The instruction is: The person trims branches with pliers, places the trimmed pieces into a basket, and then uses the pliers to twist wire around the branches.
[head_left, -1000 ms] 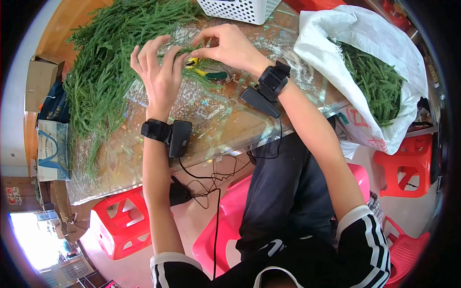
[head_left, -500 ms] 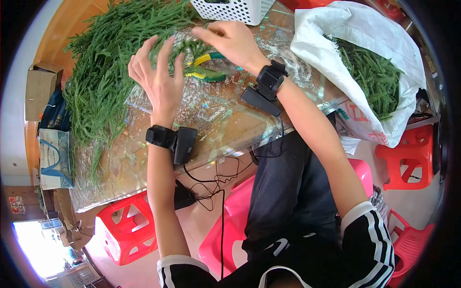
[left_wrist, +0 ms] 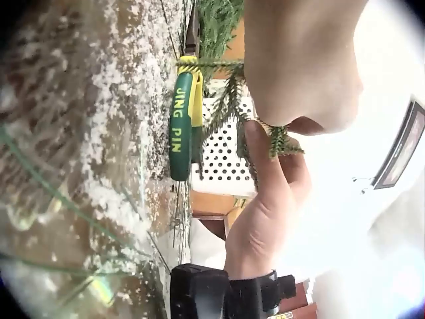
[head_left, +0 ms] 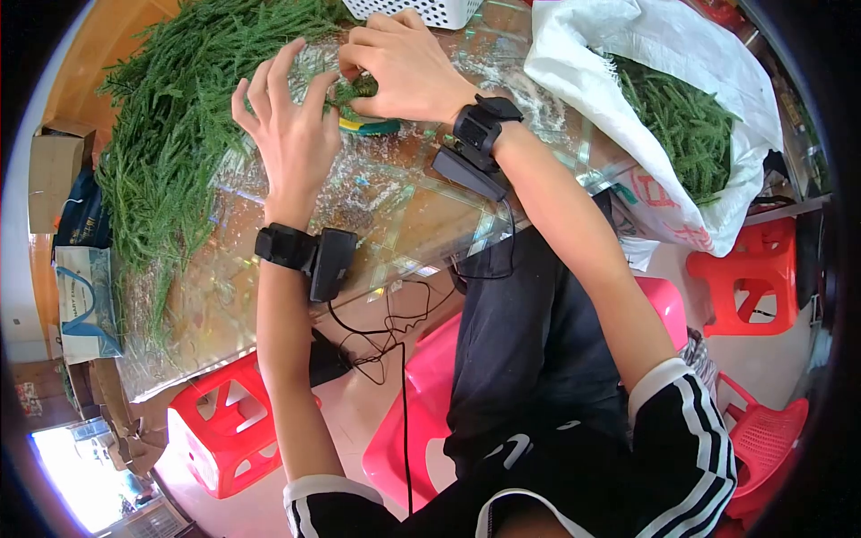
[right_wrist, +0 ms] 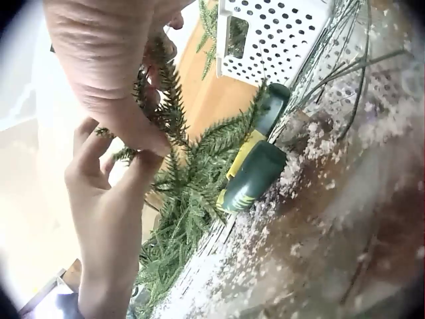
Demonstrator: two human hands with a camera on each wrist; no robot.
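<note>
A green needled sprig point(head_left: 362, 87) point(left_wrist: 230, 100) point(right_wrist: 174, 109) is held between the two hands above the table. My left hand point(head_left: 291, 148) point(left_wrist: 302, 60) point(right_wrist: 106, 212) pinches it with thumb and forefinger, the other fingers raised. With curled fingers my right hand point(head_left: 408, 72) point(left_wrist: 265, 199) point(right_wrist: 106, 60) grips the same sprig; part of it is hidden by the fingers. Just below lie pliers point(head_left: 375, 126) point(left_wrist: 180, 126) point(right_wrist: 255, 176) with green and yellow handles, touched by neither hand.
A big heap of green branches point(head_left: 170, 117) covers the table's left side. A white perforated basket point(head_left: 439, 11) stands at the back, and a white sack point(head_left: 578, 54) of greenery at the right. White crumbs lie scattered over the tabletop point(head_left: 359, 238).
The right hand's forefinger, stretched out half a second ago, is now bent round the sprig. Both hands have come closer together, and they cover more of the pliers.
</note>
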